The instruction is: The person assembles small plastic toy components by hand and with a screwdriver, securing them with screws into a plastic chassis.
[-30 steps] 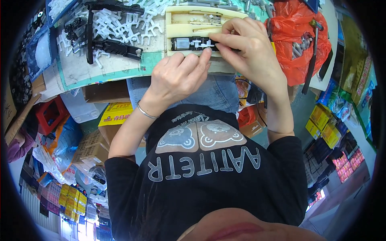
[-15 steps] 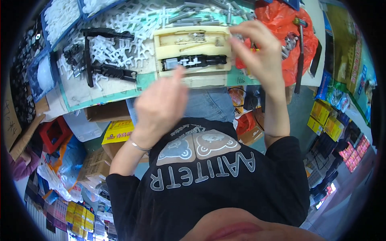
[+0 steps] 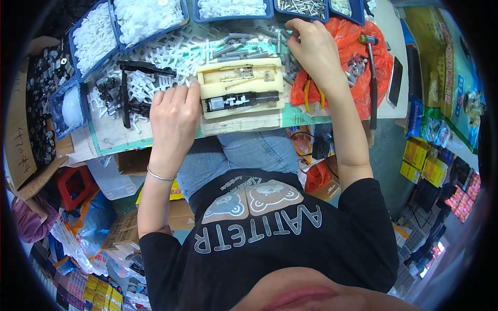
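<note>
A cream-coloured block (image 3: 241,108) with hollowed slots lies on the worktable. Its near slot holds a black housing (image 3: 267,98) with white cross-shaped pieces and a silver-grey part in it. Beside the block's left end is my left hand (image 3: 175,116), its fingers curled and pressed together. What they grip, if anything, is hidden beneath them. My right hand (image 3: 314,52) reaches past the block's far right corner, over loose grey cylinders (image 3: 279,41). Its thumb and index finger are apart, with nothing visible between them.
Blue trays of small white parts (image 3: 150,19) and metal pins (image 3: 302,6) line the back. White pieces (image 3: 148,83) and a black frame (image 3: 125,98) lie left. Right are a red plastic bag (image 3: 381,49), a hammer (image 3: 373,83) and yellow-handled pliers (image 3: 307,96).
My left hand has moved left, off the black housing, to the block's left end. My right hand has gone farther back over the grey cylinders. The whole view has shifted, showing more trays.
</note>
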A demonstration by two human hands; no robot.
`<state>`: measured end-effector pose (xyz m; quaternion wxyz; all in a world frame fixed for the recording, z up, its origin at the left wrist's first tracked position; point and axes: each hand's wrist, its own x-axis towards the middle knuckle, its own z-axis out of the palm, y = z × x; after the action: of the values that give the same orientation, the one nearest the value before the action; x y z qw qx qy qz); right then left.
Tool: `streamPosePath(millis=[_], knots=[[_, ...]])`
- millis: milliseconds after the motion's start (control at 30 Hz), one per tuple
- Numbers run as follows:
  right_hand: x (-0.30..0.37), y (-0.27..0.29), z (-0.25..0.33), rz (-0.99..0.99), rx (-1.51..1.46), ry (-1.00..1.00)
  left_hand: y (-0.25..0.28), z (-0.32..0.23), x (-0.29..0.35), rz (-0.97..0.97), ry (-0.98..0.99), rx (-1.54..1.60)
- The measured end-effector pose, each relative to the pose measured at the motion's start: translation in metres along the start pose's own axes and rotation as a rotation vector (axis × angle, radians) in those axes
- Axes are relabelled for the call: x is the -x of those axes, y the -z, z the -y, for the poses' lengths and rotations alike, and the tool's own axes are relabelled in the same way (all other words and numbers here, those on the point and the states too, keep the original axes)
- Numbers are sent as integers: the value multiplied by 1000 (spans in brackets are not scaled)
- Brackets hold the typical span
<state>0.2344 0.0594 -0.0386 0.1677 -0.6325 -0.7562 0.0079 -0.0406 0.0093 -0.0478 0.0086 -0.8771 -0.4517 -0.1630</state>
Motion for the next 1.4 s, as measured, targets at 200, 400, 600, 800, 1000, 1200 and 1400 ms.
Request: streamPosePath(millis=[200,400,600,800,1000,1200,1400], knots=[[7,0,-5,2,-102,-25,2,8,4,-88,90,81],[6,-7,0,23,-74,-44,11,11,6,-289,413,528],[12,-2,7,-76,-593,-106,14,16,18,-323,496,600],[17,15,42,138,-1346,-255,13,24,24,-162,863,1122],[9,10,77,223,-1386,-270,30,38,33,-168,895,1324],[2,7,85,244,-1287,-235,55,71,46,-525,861,1122],[4,6,81,211,-1254,-125,103,167,78,-542,715,422]])
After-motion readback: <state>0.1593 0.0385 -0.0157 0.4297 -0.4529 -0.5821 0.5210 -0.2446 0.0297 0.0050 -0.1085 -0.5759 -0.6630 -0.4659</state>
